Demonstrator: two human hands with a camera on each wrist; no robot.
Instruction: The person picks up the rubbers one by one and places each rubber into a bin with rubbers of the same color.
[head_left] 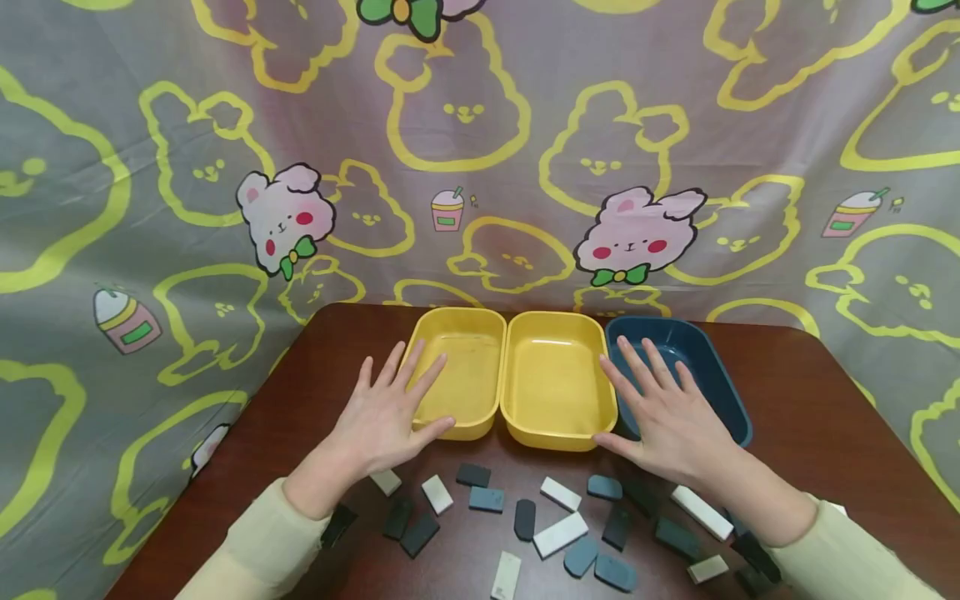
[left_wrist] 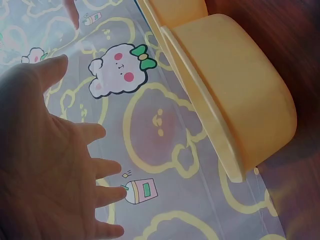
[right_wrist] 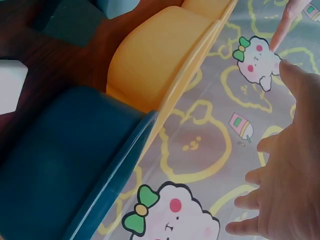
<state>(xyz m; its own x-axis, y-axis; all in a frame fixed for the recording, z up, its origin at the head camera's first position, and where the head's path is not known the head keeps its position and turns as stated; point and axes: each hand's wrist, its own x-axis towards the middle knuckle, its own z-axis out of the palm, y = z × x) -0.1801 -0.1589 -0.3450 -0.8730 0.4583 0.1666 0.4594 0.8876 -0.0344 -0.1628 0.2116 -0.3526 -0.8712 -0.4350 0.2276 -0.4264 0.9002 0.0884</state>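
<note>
My left hand [head_left: 385, 419] is held up with straight, spread fingers and grips nothing. It hovers in front of the left yellow bin [head_left: 461, 367], covering part of its left side. My right hand [head_left: 669, 423] is spread the same way, over the front of the dark blue bin [head_left: 723, 392]. Its thumb and index finger overlap the right edge of the middle yellow bin [head_left: 558, 379] in the head view. In the wrist views the left palm [left_wrist: 55, 170] and right palm [right_wrist: 295, 165] are bare, apart from the bins.
Small flat blocks lie scattered before the bins: white [head_left: 561, 535], cream [head_left: 506, 575], blue-grey [head_left: 615, 572] and dark [head_left: 420, 534]. Some lie partly behind the forearms. The brown table [head_left: 262, 467] meets a patterned curtain [head_left: 487, 167] at the back.
</note>
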